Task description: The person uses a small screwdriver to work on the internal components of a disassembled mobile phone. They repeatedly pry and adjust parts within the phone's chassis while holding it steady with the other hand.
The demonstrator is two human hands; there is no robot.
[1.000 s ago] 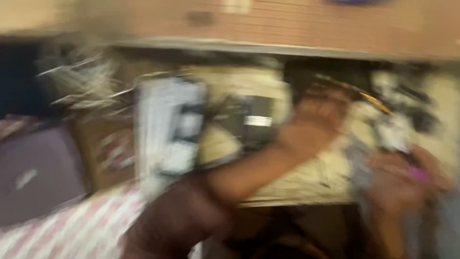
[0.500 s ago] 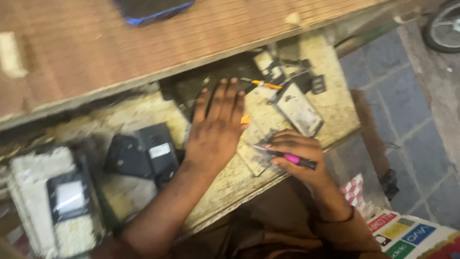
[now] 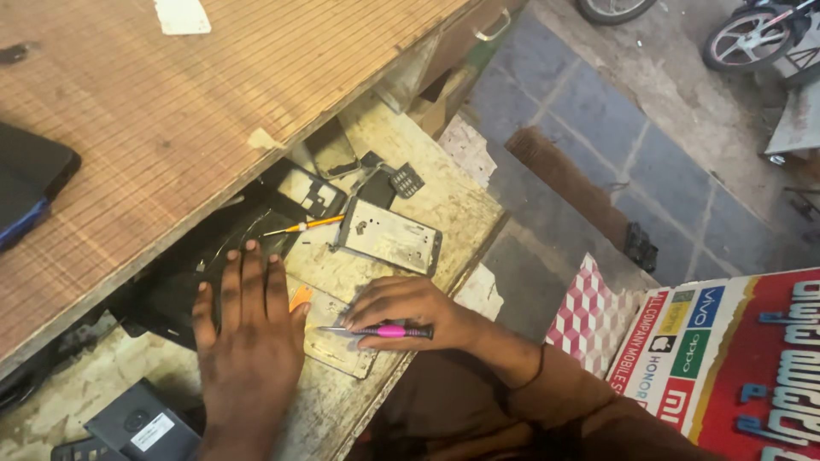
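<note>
Head view, pull-out shelf under a ribbed wooden counter (image 3: 213, 94). Left hand (image 3: 248, 329): laid flat, palm down, fingers spread and open, gripping nothing, resting on the dark parts at the shelf's back edge and on the corner of a pale flat panel (image 3: 337, 337). Right hand (image 3: 406, 312): fingers curled closed around a pink-handled screwdriver (image 3: 384, 331), held nearly level, its metal tip lying over the pale flat panel just beside the left hand's little finger. Small orange piece (image 3: 300, 296): between the two hands, touching the panel. Metal phone frame (image 3: 389, 239): flat on the worn shelf (image 3: 444, 201), just beyond the right hand, apart from it. Yellow-handled screwdriver (image 3: 299, 226): lying left of the frame, near the left fingertips. Black keypad (image 3: 406, 179) and dark phone housings: farther back, under the counter edge. Dark device with white label (image 3: 141, 427): near corner of shelf, beside the left wrist. Printed signboard (image 3: 735, 358): on the tiled floor at right.
</note>
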